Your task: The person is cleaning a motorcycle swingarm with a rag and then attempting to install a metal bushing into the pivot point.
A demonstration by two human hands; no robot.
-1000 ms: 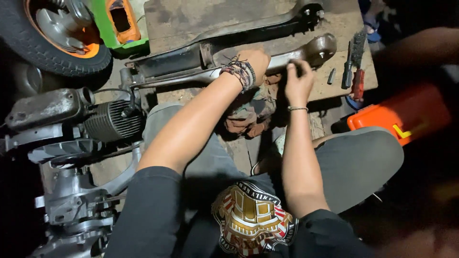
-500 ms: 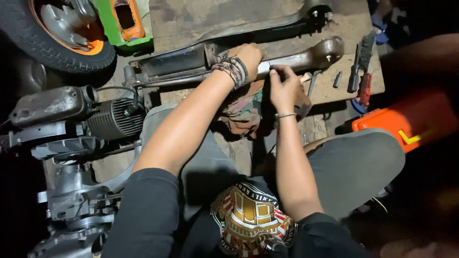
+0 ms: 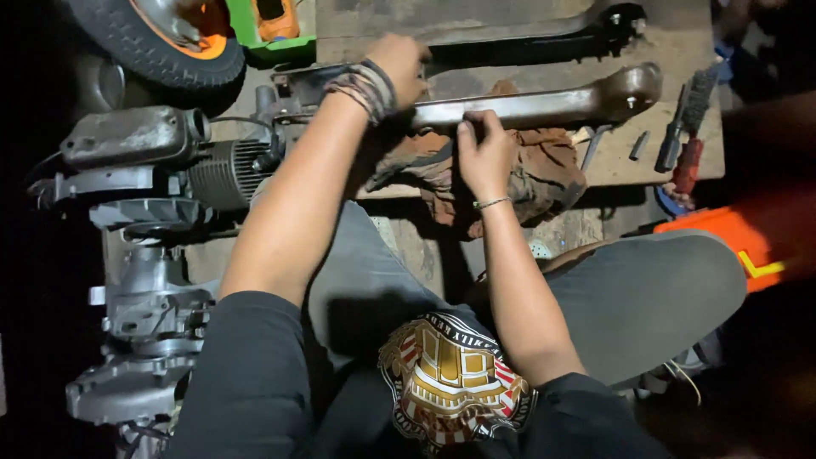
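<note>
Right hand (image 3: 483,155) rests with fingertips pinched together on the near edge of a long grey metal arm (image 3: 544,104), apparently pressing or rubbing a small spot; whether anything sits between the fingers cannot be told. Left hand (image 3: 401,68), wrist wrapped in bands, is closed over the arm's left portion, holding it down on the wooden board (image 3: 671,174). The arm lies crosswise on the board, its rounded eye end to the right. Judged from the surface, the stretch near the fingers looks duller and cleaner than the rest; most of the length seems unworked. A brown rag (image 3: 544,174) is bunched just below the arm, under the right wrist. A wire brush (image 3: 693,102) and a red-handled tool (image 3: 684,166) lie near the right end, untouched. Containers: a green tray (image 3: 246,30) at top left holds an orange part; an orange box (image 3: 731,242) at right, contents not visible. An engine block (image 3: 144,212) stands left.
</note>
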